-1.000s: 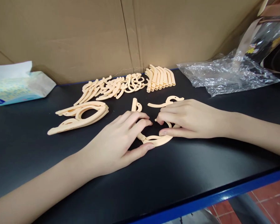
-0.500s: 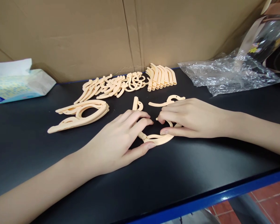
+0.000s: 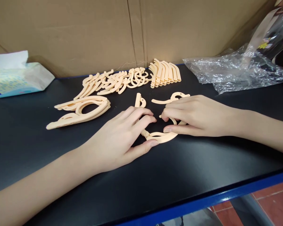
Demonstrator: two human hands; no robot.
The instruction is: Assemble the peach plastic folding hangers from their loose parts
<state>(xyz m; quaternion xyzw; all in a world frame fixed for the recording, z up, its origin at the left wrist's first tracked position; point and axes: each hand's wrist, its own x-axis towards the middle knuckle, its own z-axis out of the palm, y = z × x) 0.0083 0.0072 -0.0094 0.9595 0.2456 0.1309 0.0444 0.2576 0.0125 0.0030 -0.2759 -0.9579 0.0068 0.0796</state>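
Observation:
A cream plastic folding hanger point(image 3: 163, 138) lies on the dark tabletop between my hands. My left hand point(image 3: 128, 135) curls over its left arm, thumb against the lower curve. On the other side, my right hand point(image 3: 192, 117) grips the right part with thumb and bent fingers. Both palms face down and cover much of the hanger. Just beyond my right fingers rests a loose hanger hook piece point(image 3: 171, 99), partly behind the hand. Several folded hangers point(image 3: 91, 117) are stacked to the left of my left hand.
Along the back lie a heap of loose hook pieces point(image 3: 118, 82) and a row of hanger arms point(image 3: 166, 73). A tissue pack point(image 3: 19, 75) stands at the left, a clear plastic bag point(image 3: 233, 70) at the right. Cardboard point(image 3: 85, 34) rises behind; the table's blue edge point(image 3: 202, 201) runs in front.
The view has shifted slightly, so the table items sit a little higher in the picture. Both hands keep their hold on the hanger, with hardly any movement.

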